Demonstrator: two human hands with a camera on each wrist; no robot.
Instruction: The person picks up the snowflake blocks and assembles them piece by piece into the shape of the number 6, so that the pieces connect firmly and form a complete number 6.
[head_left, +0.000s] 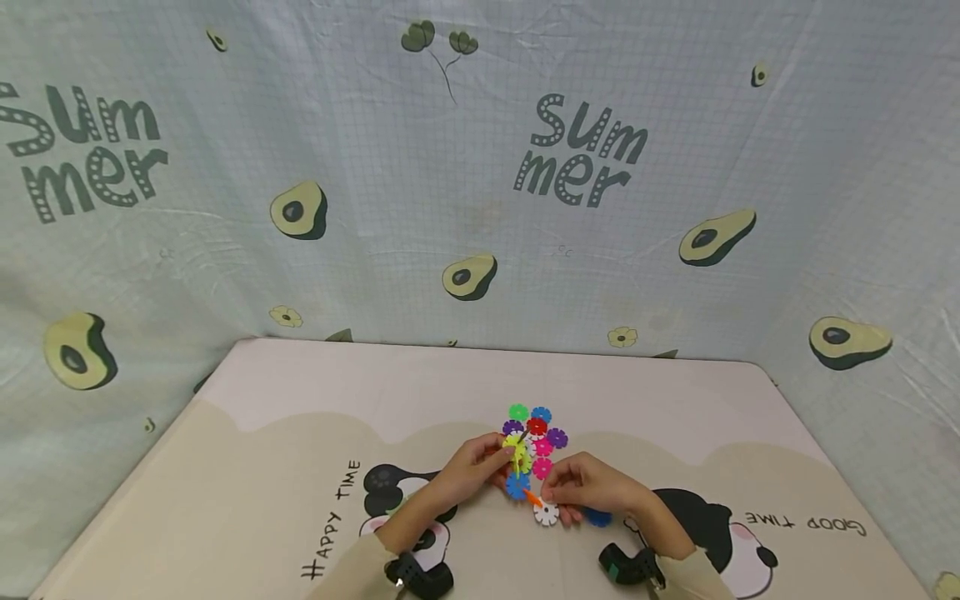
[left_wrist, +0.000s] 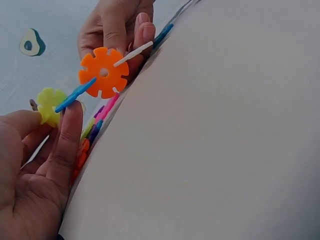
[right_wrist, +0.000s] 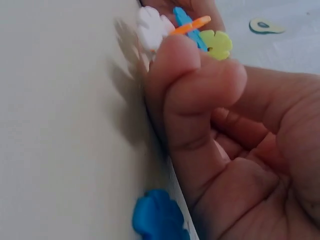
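Observation:
Several flower-shaped, slotted plastic discs are joined in a chain between both hands. My left hand (head_left: pixel 476 467) pinches its yellow disc (left_wrist: pixel 50 106) between thumb and fingers. A blue disc (head_left: pixel 517 486) joins the yellow one, and an orange disc (left_wrist: pixel 104 73) slots into the blue. At the chain's other end a white disc (head_left: pixel 547 512) fits into the orange one. My right hand (head_left: pixel 592 485) has thumb and finger together at the orange disc's edge, seemingly pinching it; the contact is partly hidden. Under that hand lies a loose blue disc (head_left: pixel 597 517).
Beyond the hands lie more loose discs, among them green (head_left: pixel 518 412), red (head_left: pixel 536 427), purple (head_left: pixel 557 438) and pink (head_left: pixel 542 468). They rest on a printed table mat (head_left: pixel 300 467). A patterned cloth (head_left: pixel 375 167) hangs behind the table and at its sides.

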